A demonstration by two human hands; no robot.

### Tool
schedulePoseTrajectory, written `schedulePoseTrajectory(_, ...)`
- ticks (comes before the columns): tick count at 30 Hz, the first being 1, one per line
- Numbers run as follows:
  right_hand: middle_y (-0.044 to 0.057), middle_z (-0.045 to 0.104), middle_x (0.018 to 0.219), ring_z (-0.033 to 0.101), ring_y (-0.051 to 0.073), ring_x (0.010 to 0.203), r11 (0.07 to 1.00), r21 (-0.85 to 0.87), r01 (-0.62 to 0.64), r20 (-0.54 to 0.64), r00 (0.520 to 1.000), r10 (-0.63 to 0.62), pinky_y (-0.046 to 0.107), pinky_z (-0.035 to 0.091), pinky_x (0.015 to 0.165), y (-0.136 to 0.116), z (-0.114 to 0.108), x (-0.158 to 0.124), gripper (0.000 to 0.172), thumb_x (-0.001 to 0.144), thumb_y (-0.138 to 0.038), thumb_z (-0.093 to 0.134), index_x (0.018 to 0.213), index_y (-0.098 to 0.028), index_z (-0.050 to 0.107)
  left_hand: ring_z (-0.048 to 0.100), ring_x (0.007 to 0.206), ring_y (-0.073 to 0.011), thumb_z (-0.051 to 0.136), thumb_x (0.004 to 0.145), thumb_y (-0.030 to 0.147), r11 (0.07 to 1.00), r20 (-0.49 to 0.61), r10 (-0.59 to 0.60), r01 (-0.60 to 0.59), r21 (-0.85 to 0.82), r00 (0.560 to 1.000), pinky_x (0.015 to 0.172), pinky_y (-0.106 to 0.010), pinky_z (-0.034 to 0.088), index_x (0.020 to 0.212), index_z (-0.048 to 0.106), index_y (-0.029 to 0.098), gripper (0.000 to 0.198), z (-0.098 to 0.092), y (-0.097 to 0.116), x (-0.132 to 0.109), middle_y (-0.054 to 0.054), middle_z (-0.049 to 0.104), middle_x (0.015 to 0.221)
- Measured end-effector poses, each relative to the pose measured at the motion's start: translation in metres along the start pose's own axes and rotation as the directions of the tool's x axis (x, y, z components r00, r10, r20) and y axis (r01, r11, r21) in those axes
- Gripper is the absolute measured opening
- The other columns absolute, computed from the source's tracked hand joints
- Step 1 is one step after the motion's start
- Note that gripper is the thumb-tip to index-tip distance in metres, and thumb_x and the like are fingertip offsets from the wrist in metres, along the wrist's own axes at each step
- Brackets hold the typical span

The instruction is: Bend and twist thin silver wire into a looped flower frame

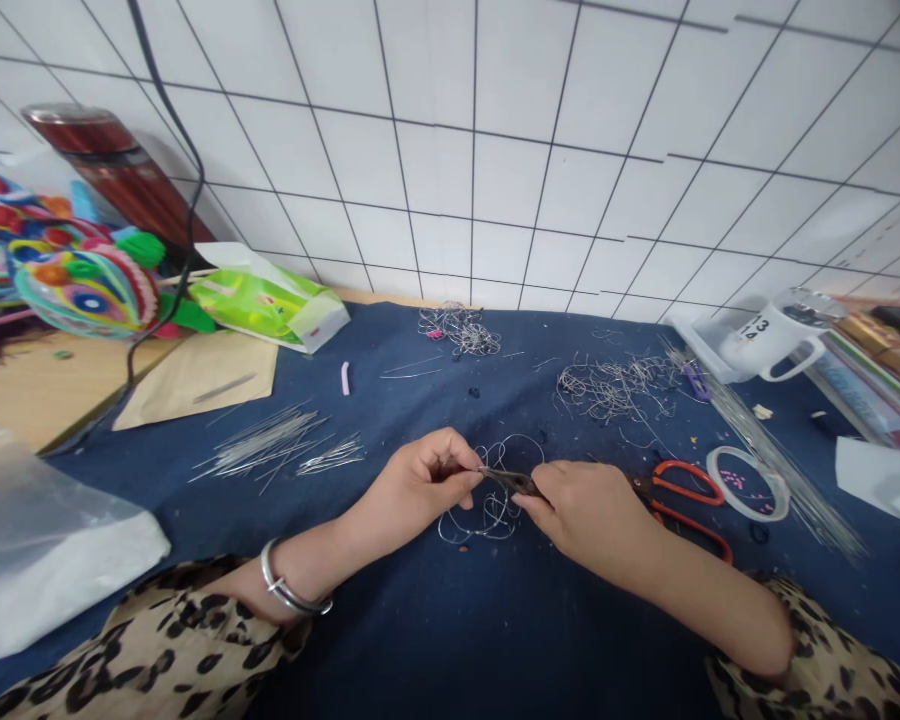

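Near the middle of the dark blue cloth, my left hand (pixel 424 475) pinches a thin silvery wire (pixel 495 520) between thumb and fingers. The wire is bent into several loose loops that hang below and behind both hands. My right hand (pixel 581 505) is wrapped round a pair of dark pliers (pixel 511 481), whose jaws point left. Their tips meet the wire right at my left fingertips. The pliers' handles are mostly hidden in my right palm.
Left lie straight wire pieces (pixel 270 440); behind are tangled wire heaps (pixel 615 385) (pixel 461 330). Orange-handled scissors (pixel 690 485) and a round dish (pixel 748 484) with pink bits sit right, near a white mug (pixel 772 335). A plastic bag (pixel 52 550) is at left.
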State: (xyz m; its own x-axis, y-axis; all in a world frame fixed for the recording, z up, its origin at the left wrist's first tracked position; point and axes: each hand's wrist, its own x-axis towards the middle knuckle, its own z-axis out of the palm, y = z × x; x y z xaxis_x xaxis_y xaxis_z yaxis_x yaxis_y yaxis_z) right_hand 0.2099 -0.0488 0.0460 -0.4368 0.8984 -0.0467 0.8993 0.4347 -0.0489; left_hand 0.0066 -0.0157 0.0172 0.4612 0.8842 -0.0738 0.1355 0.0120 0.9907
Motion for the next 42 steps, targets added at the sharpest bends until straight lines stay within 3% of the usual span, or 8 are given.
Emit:
schedulePoseTrajectory(15,0.002,0.06,0.073,0.055,0.016,0.066,0.999,0.012,0.031,0.007,0.999,-0.031,0.026,0.027,0.055,-0.001,0.0,0.0,0.028,0.088,-0.039,0.038,0.076,-0.019,0.054,0.051,0.053,-0.0064,0.056,0.078,0.021,1.0,-0.026,-0.016,0.017,0.011,1.0,0.053,-0.02,0.041,0.077,0.049,0.016,0.009,-0.001,-0.001,0.0,0.003,0.054,0.062)
schedulePoseTrajectory(23,0.004,0.057,0.071,0.052,0.017,0.067,0.995,-0.086,0.057,-0.085,0.994,-0.064,0.029,0.029,0.059,-0.003,0.003,-0.001,0.027,0.088,-0.036,0.039,0.076,-0.018,0.054,0.051,0.052,-0.0068,0.056,0.078,0.021,1.0,-0.023,-0.019,0.019,0.01,1.0,0.053,-0.02,0.041,0.078,0.049,0.016,0.009,0.0,-0.002,0.0,0.003,0.054,0.061)
schedulePoseTrajectory(30,0.005,0.053,0.067,0.047,0.017,0.063,0.984,-0.164,0.07,-0.161,0.982,-0.097,0.028,0.023,0.056,-0.004,0.007,-0.003,0.025,0.087,-0.035,0.041,0.073,-0.017,0.052,0.051,0.053,-0.0073,0.056,0.077,0.021,0.999,-0.024,-0.042,0.041,-0.017,0.999,0.053,-0.02,0.041,0.079,0.049,0.016,0.009,0.002,-0.001,0.0,0.003,0.055,0.061)
schedulePoseTrajectory(42,0.005,0.053,0.066,0.047,0.017,0.061,0.983,-0.182,0.029,-0.155,0.986,-0.058,0.029,0.019,0.052,-0.007,0.012,-0.002,0.026,0.088,-0.036,0.038,0.074,-0.017,0.051,0.049,0.054,-0.0063,0.057,0.076,0.018,0.994,-0.116,-0.087,0.079,-0.079,0.989,0.053,-0.019,0.041,0.079,0.053,0.015,0.006,0.007,-0.004,-0.003,0.002,0.056,0.068)
